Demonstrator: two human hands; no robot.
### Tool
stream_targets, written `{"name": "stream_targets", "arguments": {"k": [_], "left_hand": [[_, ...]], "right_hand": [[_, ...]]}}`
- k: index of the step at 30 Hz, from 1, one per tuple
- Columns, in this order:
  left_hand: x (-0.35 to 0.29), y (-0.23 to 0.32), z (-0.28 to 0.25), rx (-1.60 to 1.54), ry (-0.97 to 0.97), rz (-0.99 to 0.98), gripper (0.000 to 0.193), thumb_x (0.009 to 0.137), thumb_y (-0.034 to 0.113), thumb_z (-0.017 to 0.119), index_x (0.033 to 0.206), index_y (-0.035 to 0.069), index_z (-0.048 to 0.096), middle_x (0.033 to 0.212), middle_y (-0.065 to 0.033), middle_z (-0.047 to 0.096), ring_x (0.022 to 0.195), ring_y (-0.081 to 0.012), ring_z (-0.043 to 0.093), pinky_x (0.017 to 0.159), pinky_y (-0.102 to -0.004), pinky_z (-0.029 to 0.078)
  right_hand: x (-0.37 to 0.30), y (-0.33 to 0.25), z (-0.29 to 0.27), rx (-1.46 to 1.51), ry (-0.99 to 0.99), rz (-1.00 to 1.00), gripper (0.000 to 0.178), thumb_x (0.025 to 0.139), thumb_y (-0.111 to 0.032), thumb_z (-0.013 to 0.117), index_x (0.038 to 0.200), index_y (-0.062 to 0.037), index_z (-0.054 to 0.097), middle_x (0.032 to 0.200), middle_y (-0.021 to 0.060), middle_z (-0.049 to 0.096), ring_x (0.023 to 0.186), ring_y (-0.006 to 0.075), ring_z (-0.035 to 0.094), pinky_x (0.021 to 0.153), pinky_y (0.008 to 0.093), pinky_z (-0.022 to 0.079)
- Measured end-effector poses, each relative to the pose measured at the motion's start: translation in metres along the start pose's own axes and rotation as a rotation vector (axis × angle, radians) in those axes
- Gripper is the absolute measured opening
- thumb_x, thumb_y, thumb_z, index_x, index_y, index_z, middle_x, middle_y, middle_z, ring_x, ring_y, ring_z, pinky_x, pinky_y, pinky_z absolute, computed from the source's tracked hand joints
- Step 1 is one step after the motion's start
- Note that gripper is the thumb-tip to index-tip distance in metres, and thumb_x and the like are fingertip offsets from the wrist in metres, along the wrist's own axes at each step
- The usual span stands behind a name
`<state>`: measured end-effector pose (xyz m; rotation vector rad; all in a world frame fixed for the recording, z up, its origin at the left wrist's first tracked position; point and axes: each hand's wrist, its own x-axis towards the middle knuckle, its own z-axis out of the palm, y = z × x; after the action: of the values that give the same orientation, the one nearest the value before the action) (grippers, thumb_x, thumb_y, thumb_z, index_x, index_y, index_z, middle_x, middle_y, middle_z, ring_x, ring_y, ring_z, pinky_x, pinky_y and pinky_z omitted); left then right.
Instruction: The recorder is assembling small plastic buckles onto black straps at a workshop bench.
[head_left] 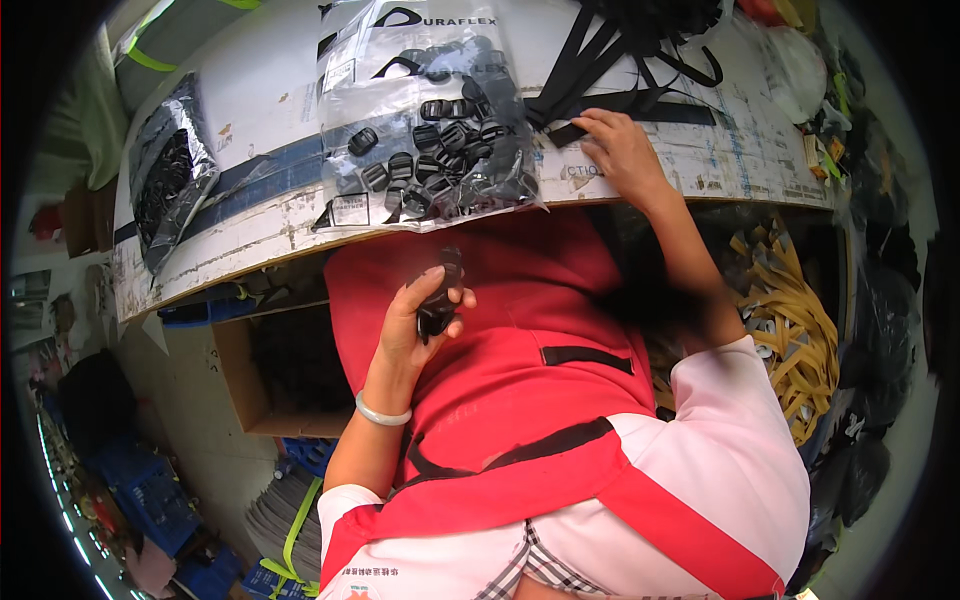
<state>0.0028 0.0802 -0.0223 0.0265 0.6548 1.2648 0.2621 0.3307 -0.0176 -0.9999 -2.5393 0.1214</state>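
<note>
In front of my red apron, my left hand [404, 322] is closed around a few small black plastic buckles [438, 308], partly hidden by the fingers. Over the worktable's right part, my right hand [628, 160] pinches the end of a black webbing strap [566, 134] between thumb and fingers. More black straps [572, 65] lie in a heap just beyond that hand. Between the two hands, farther back, a clear plastic bag [350, 95] with black print lies on the table, and several black buckles [452, 135] show in it.
The white worktable [270, 110] has a worn front edge. At its left lies another clear bag [178, 165] of dark parts. Below stand a cardboard box [240, 375] at left and a pile of yellow-brown straps [795, 330] at right. Grey stacked material [280, 525] sits lower left.
</note>
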Motion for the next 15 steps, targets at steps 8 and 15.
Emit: {"name": "stream_targets", "arguments": {"k": [8,15], "left_hand": [[-0.011,-0.003,-0.009,0.066,-0.006,0.027,0.020,0.094,0.017,0.057,0.104,0.001,0.056,0.081,-0.0085,0.060,0.085,-0.0218,0.060,0.043,-0.0230,0.049],[-0.018,-0.007,0.010,0.447,0.182,0.174,0.020,0.090,0.017,0.065,0.100,0.000,0.065,0.077,-0.0069,0.066,0.063,-0.0116,0.063,0.037,-0.0197,0.041]], "right_hand": [[-0.053,-0.057,-0.006,0.137,0.048,-0.083,0.031,0.074,-0.017,0.075,0.103,-0.0096,0.066,0.108,0.0043,0.063,0.102,0.0260,0.056,0.090,0.0372,0.043],[-0.044,-0.156,-0.062,0.843,-0.148,0.359,0.010,0.088,-0.005,0.066,0.098,-0.0015,0.065,0.080,0.0055,0.065,0.068,0.0092,0.060,0.063,0.0233,0.048]]}}
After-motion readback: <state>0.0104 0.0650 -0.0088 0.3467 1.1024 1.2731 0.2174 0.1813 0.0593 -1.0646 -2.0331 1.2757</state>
